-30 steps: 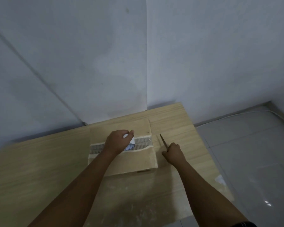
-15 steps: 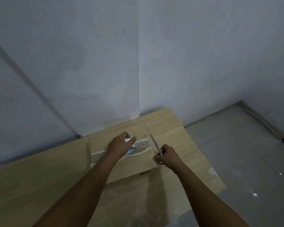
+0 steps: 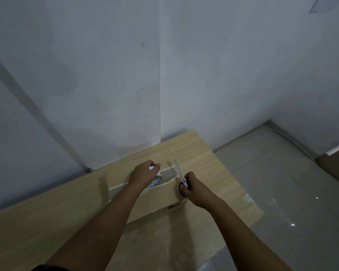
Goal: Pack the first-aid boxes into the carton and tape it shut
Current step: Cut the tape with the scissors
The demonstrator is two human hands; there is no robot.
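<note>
Carton [image 3: 160, 198]: closed, on wooden table [image 3: 47, 212], at 12 o'clock from the viewer; patterned tape strip [image 3: 167, 173] along its top seam
Left hand [image 3: 143, 176]: curled round tape roll [image 3: 155, 181] on carton top
Right hand [image 3: 194, 189]: grips scissors [image 3: 181, 178] at carton's 3 o'clock edge; blades at tape strip

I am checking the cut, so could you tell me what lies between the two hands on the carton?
In the head view, a taped stretch of seam and the scissors' blade.
</note>
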